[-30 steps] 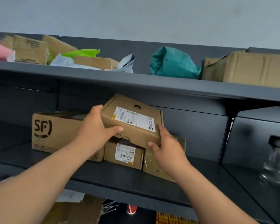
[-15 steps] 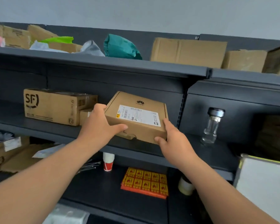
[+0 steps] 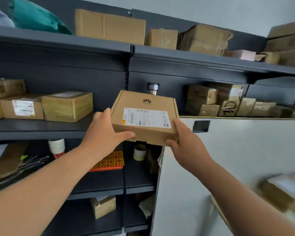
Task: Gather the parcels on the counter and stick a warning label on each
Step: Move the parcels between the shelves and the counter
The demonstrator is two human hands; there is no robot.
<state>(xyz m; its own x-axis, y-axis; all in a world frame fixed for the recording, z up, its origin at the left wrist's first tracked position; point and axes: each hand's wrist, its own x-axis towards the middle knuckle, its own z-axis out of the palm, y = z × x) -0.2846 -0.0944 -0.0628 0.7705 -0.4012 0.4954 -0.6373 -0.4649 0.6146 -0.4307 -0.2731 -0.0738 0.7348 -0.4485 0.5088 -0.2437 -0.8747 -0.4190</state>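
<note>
I see a flat brown cardboard parcel (image 3: 144,120) held up in the air between both hands, in front of the dark metal shelving (image 3: 58,128) and touching no shelf. It is a shallow rectangular mailer of matte card with a tuck-in lid, a small printed logo near the far edge and a white barcode label (image 3: 146,117) stuck flat on top. The left hand (image 3: 106,132) grips the left side, thumb lying along the front wall, fingers wrapped behind. The right hand (image 3: 187,147) grips the front right corner, thumb up the right side, fingers curled underneath. On the middle shelf to the left sits a boxy parcel wrapped in glossy yellowish tape (image 3: 67,106), touching a plain carton with a white label (image 3: 23,108). Below the held parcel, on the lower shelf, lie a flat sheet of orange square stickers (image 3: 112,161) and a cylindrical tape roll (image 3: 139,152). A ribbed metal jar lid (image 3: 152,86) pokes up behind the parcel. At right there is a smooth white panel (image 3: 237,150). Another parcel (image 3: 283,188) at lower right is too blurred for detail.
</note>
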